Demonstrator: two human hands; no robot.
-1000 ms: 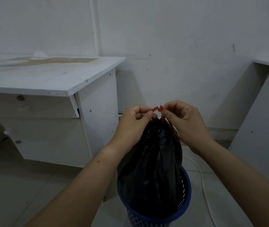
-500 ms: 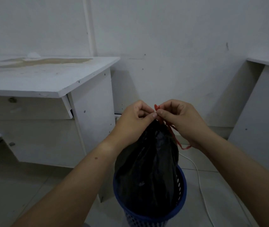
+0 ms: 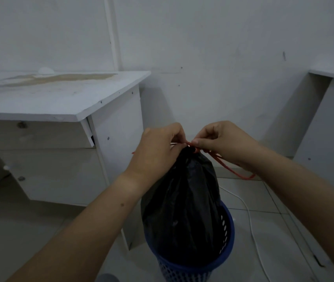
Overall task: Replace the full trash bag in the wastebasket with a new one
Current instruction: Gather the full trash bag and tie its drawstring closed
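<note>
Red drawstring (image 3: 229, 170) pinched by left hand (image 3: 158, 152), right hand (image 3: 224, 143)

A full black trash bag (image 3: 184, 204), neck cinched by a red drawstring (image 3: 226, 166), stands in the blue mesh wastebasket (image 3: 226, 249).

Both hands bare: left hand (image 3: 158, 151), right hand (image 3: 223, 143). The left forearm (image 3: 92, 220) and right forearm (image 3: 304, 196) are uncovered to the frame edge. One small dark spot (image 3: 123, 204) marks the left forearm's upper side. The fingers (image 3: 197, 142) have short, plain nails.
</note>
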